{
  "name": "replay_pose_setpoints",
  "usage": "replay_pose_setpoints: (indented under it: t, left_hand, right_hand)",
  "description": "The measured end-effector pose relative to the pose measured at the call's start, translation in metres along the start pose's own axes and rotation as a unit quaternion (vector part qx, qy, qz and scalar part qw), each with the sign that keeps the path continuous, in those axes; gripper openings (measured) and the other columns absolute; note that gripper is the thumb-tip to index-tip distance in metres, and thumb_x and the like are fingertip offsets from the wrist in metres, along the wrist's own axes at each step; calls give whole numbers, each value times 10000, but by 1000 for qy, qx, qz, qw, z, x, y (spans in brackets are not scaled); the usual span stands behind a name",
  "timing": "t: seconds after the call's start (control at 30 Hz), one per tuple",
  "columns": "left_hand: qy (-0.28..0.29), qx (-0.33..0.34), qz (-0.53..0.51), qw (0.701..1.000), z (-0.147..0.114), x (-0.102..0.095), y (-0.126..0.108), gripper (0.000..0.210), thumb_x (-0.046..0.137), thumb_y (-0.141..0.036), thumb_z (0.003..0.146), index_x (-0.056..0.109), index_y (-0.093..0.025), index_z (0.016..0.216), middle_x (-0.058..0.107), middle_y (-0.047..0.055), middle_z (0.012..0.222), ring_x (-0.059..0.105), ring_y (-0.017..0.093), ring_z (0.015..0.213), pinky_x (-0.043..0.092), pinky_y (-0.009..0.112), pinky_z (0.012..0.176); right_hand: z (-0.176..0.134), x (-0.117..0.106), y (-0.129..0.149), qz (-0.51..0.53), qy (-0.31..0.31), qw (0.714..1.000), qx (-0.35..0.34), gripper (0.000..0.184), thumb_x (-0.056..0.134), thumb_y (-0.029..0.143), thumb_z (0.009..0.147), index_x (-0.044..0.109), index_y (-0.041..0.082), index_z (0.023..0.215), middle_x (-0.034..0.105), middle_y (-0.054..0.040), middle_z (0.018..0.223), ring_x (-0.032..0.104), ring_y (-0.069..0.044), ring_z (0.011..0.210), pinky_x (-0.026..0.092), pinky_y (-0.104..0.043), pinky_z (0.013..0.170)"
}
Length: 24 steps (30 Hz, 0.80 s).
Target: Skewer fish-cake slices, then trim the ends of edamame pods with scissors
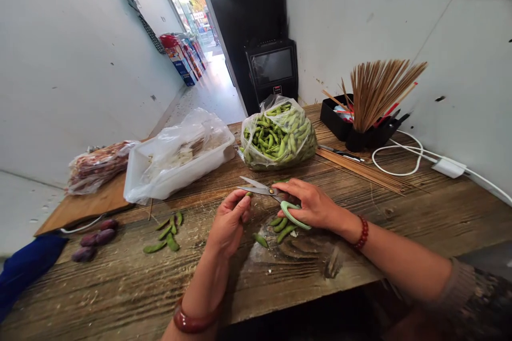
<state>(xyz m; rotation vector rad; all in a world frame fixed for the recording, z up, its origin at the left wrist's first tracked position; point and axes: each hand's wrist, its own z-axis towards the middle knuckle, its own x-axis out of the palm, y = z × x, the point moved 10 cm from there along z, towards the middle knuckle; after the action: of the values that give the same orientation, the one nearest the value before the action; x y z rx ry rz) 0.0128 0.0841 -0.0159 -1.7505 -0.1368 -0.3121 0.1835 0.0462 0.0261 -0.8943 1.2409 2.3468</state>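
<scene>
My right hand (312,203) grips a pair of scissors (296,215) with pale green handles, the blades parted and pointing left. My left hand (230,218) pinches a green soybean pod (249,194) at its fingertips, close by the lower blade. Under the scissors several pods (285,230) lie on the wooden table, and a single pod (261,240) rests a little to their left. Farther left sits a small group of pods (171,232). Behind my hands stands an open plastic bag full of soybean pods (276,136).
A white plastic tub (180,184) with a clear bag stands left of the pods. Wrapped meat (100,168) lies on a cutting board (80,210), with purple fruits (94,240) in front. At right are a black holder of skewers (360,136), loose skewers (360,170) and a white cable (400,170).
</scene>
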Motion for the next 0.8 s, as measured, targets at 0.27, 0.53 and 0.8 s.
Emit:
replay_pose_setpoints:
  t: [0.27, 0.53, 0.8]
  left_hand:
    - [20, 13, -29, 999, -1, 2, -5, 286, 831, -292, 638, 715, -177, 871, 650, 14, 830, 474, 63, 618, 328, 151, 474]
    - [33, 4, -5, 999, -3, 5, 0, 278, 811, -282, 668, 654, -183, 875, 620, -2, 798, 468, 72, 589, 306, 180, 483]
    - [40, 46, 46, 997, -4, 7, -8, 219, 783, -280, 704, 667, -171, 855, 591, -6, 750, 420, 75, 579, 293, 193, 497]
  right_hand:
    - [-3, 8, 2, 5, 23, 1000, -1, 579, 685, 396, 828, 500, 207, 1343, 603, -63, 963, 579, -175, 802, 498, -306, 746]
    - [-3, 10, 5, 9, 31, 999, -8, 552, 680, 387, 834, 513, 205, 1327, 604, -56, 955, 574, -169, 803, 487, -292, 746]
    - [-3, 9, 6, 12, 27, 999, -12, 529, 687, 383, 829, 539, 204, 1305, 601, -38, 908, 570, -157, 768, 462, -274, 706]
